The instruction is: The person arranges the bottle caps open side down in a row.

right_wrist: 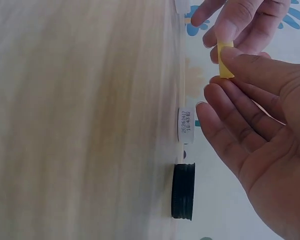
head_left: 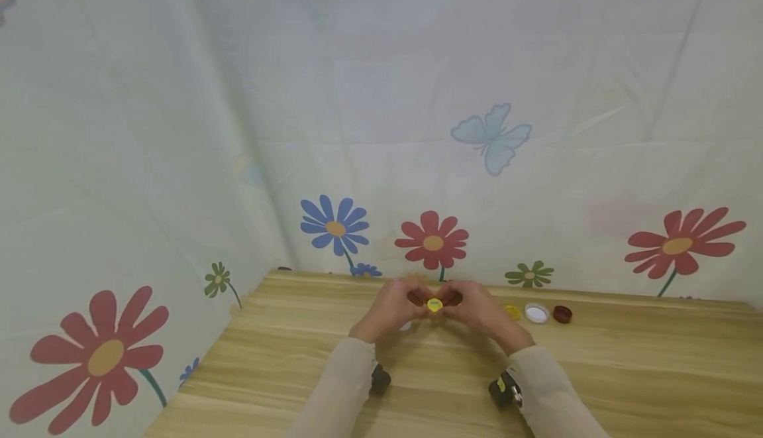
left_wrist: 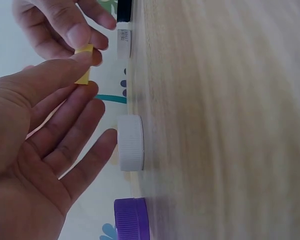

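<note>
A small yellow bottle cap [head_left: 434, 305] with a printed top is held off the table between both hands. My left hand [head_left: 396, 306] pinches its left side with thumb and fingertips, and my right hand [head_left: 473, 304] pinches its right side. From the side, the yellow cap [left_wrist: 83, 64] looks narrow in the left wrist view. Close by the left hand's little finger stands a ribbed white cap [left_wrist: 130, 143], with a purple cap [left_wrist: 132, 219] beyond it. Near the right hand's fingers, a white cap [right_wrist: 186, 125] bears printed digits, and a black cap [right_wrist: 183, 191] stands beside it.
On the wooden table [head_left: 453, 372], to the right of the hands, lie a yellow cap [head_left: 512, 313], a white cap [head_left: 536, 313] and a dark reddish cap [head_left: 562, 314]. A flower-printed curtain [head_left: 381, 126] hangs behind the table's back edge.
</note>
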The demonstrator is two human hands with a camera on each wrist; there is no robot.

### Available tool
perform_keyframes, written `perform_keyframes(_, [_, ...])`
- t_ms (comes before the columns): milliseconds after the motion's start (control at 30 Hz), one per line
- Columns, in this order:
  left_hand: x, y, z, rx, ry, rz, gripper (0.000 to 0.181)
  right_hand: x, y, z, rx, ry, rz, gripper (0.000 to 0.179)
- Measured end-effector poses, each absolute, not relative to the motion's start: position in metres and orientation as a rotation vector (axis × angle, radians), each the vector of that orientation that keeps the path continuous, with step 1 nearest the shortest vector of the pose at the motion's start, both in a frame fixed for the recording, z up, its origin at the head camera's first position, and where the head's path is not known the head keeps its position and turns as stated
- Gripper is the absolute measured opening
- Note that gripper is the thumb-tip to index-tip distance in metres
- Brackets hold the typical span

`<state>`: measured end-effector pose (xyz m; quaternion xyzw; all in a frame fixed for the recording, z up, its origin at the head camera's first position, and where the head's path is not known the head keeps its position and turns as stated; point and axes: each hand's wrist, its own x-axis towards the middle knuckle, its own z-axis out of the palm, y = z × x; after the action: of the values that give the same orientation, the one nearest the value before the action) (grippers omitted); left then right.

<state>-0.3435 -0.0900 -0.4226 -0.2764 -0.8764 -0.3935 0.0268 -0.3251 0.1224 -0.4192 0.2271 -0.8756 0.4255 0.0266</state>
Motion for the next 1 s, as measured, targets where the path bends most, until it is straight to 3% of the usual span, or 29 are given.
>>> perform_keyframes(300, [-0.342, -0.091, -0.424, -0.836, -2.805, -1.178, 0.021, -0.323, 0.120, -0.421, 0.785, -2.745, 1.256, 0.018])
perform_keyframes(1000, [-0.342, -0.090, -0.427, -0.853, -2.861, -1.062, 0.019, -0.320, 0.112, -0.426, 0.651, -2.855, 1.169, 0.019])
